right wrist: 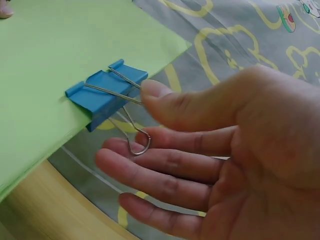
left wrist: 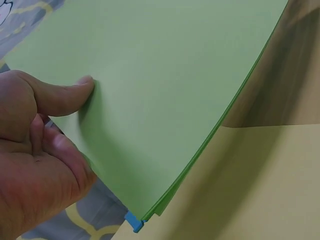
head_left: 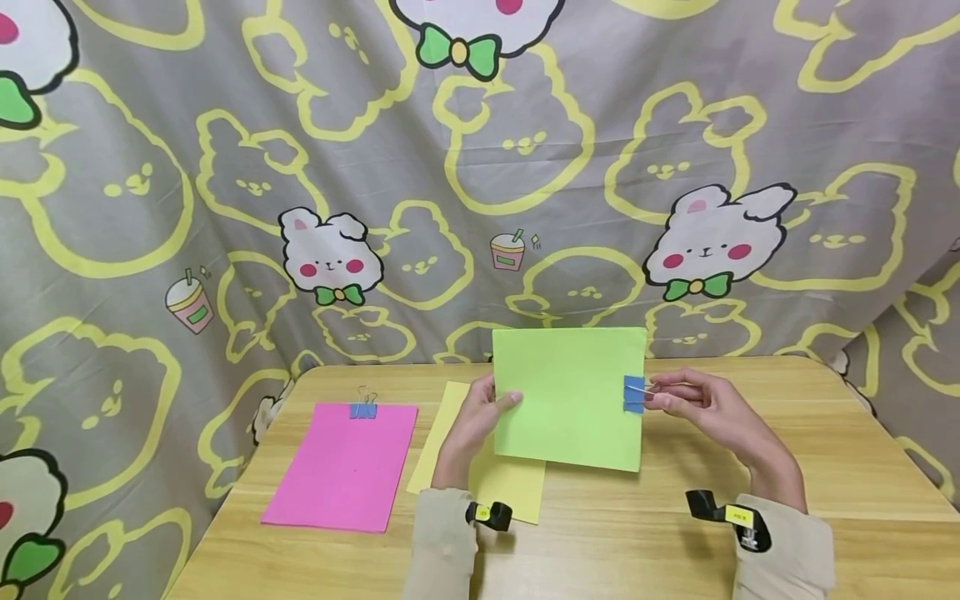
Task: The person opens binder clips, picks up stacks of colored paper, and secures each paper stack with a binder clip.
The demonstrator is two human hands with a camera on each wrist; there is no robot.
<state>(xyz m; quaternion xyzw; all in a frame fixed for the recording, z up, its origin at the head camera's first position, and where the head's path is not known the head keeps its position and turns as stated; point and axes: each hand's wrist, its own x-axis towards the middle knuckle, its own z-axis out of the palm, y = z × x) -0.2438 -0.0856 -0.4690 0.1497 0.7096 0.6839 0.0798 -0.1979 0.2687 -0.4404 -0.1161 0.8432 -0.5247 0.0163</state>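
Observation:
A stack of green paper is held up over the table, tilted toward the head camera. My left hand grips its left edge, thumb on the front and the other fingers mostly hidden behind. On the right edge sits a blue binder clip. My right hand holds that clip by its wire handles, the thumb on the upper handle and fingers by the lower one. In the left wrist view, a small blue piece shows at the stack's lower corner; its kind is unclear.
Yellow paper lies on the wooden table, partly covered by the green stack and left arm. Farther left lies pink paper with a blue binder clip on its far edge. A patterned grey curtain hangs behind the table.

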